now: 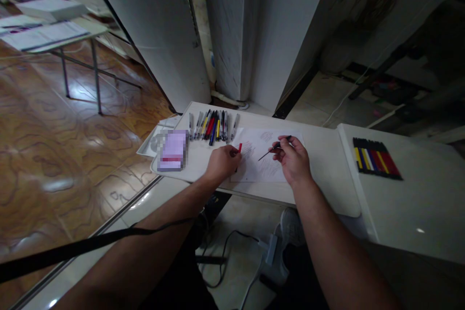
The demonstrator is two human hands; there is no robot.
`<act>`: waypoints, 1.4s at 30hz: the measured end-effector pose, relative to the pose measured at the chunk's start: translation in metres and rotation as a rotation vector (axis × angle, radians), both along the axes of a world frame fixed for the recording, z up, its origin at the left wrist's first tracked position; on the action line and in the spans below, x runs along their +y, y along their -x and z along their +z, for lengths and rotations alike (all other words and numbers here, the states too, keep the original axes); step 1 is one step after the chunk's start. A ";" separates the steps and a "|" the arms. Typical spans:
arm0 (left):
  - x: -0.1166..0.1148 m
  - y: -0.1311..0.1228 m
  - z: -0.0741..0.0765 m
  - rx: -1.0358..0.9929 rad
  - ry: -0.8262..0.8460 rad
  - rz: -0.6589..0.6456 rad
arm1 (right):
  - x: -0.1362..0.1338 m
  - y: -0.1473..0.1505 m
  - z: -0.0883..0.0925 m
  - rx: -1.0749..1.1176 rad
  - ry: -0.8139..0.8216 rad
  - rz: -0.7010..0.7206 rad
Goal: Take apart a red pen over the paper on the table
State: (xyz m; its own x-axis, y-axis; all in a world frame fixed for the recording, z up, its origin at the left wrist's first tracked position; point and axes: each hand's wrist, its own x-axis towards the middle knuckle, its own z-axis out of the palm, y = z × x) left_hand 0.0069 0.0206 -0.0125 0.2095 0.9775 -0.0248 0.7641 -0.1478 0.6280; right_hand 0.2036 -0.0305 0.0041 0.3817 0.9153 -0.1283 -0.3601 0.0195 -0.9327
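My left hand [224, 162] is closed on a red pen part [240, 147], whose red end sticks up past the fingers. A thin dark pen refill or pen [267, 153] slants down and left from my right hand [290, 157], its tip above the paper; a black piece [283, 142] lies across the same fingers. Under and between both hands, a white sheet [267, 174] with scribbled marks rests on the narrow white table [323, 174]. Several pens [214, 127] in black, red, yellow, blue and clear lie behind my left hand.
A blurred purple box [173, 151] sits at the table's left end. More coloured pens [378, 159] lie in a row on the white surface at right [428, 193]. Cables and a power strip [271, 249] are on the floor below.
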 end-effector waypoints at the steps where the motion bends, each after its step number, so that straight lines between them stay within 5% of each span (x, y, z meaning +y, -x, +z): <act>1: 0.000 0.000 -0.002 0.016 -0.010 0.000 | 0.000 0.001 -0.001 -0.001 0.004 0.004; 10: -0.003 -0.001 -0.003 0.044 -0.071 -0.009 | 0.002 0.010 -0.008 -0.009 0.051 0.057; 16: -0.018 -0.008 0.012 -0.182 -0.083 -0.261 | 0.001 0.020 -0.012 -0.016 0.052 0.092; 20: -0.023 -0.010 0.010 -0.229 -0.025 -0.306 | 0.002 0.025 -0.014 -0.011 0.053 0.109; 37: -0.020 -0.006 0.012 -0.149 -0.024 -0.269 | 0.004 0.016 -0.005 0.031 0.004 -0.049; 42: -0.016 -0.003 0.019 -0.124 -0.026 -0.139 | 0.006 0.015 -0.018 -0.205 0.145 -0.063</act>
